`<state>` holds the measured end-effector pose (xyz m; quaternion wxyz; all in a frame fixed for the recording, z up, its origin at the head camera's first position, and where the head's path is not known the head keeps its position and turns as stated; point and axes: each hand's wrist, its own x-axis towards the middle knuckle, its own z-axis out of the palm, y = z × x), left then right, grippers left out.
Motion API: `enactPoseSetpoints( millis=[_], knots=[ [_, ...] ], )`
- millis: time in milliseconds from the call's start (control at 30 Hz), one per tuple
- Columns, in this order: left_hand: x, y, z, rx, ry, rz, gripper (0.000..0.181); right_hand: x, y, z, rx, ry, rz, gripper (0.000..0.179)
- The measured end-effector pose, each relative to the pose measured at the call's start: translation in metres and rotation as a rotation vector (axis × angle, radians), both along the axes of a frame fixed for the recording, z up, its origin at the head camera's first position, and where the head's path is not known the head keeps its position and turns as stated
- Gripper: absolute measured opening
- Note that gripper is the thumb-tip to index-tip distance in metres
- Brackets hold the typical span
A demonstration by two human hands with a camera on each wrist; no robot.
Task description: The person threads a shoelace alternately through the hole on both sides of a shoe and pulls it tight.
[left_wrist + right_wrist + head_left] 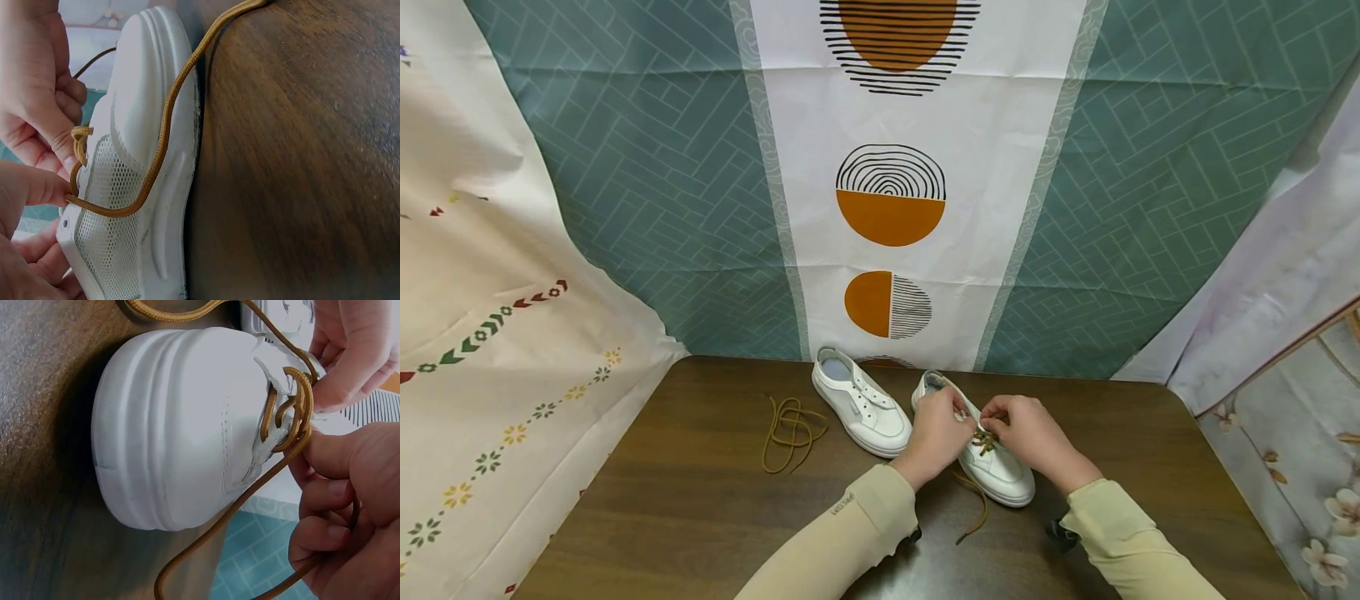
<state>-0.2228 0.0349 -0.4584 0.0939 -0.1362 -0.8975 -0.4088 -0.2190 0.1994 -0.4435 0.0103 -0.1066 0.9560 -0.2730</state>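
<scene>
Head view: the left hand (934, 435) and right hand (1028, 432) meet over a white sneaker (1004, 481); leftward of them, an unlaced sneaker (880, 419), then a loose lace (796, 422) lie on the surface (685, 500). Left wrist view: the left hand pinches the brown shoelace (164, 128). Right wrist view: the right hand's fingers curl round it.

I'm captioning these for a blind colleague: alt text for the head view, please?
A left hand and a right hand hold a brown lace at a white shoe on a wooden table. A second, unlaced white shoe stands to the left, with another lace lying loose farther left.
</scene>
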Motion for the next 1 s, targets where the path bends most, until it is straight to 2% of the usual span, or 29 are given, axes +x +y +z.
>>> enactPoseSetpoints(
  millis=[33, 200, 400, 700, 867, 933, 1000],
  knots=[
    [-0.0004, 0.0003, -0.0005, -0.044, 0.037, -0.003, 0.003, -0.0003, 0.0005, -0.0005, 0.002, 0.004, -0.006, 0.004],
    [-0.0008, 0.0014, -0.0036, -0.205, 0.204, -0.025, 0.014, -0.0002, 0.0019, -0.0018, 0.002, 0.010, -0.024, 0.006],
    [0.0001, 0.0022, -0.0046, -0.291, 0.263, -0.010, 0.012, 0.0028, 0.0022, 0.0013, -0.019, 0.010, -0.008, 0.010],
    [-0.0011, 0.0018, -0.0078, -0.239, 0.253, -0.013, 0.012, 0.0022, 0.0033, -0.0004, -0.036, -0.010, -0.030, 0.005],
    [-0.0010, 0.0016, -0.0063, -0.191, 0.182, 0.004, 0.012, 0.0019, 0.0043, -0.0003, -0.040, 0.006, -0.037, 0.005],
    [-0.0011, 0.0015, -0.0051, -0.145, 0.148, 0.018, 0.010, 0.0018, 0.0047, -0.0005, -0.041, 0.013, -0.036, 0.005],
    [-0.0014, 0.0013, -0.0035, -0.064, 0.106, 0.028, 0.009, 0.0017, 0.0049, -0.0006, -0.043, 0.015, -0.034, 0.005]
  ],
)
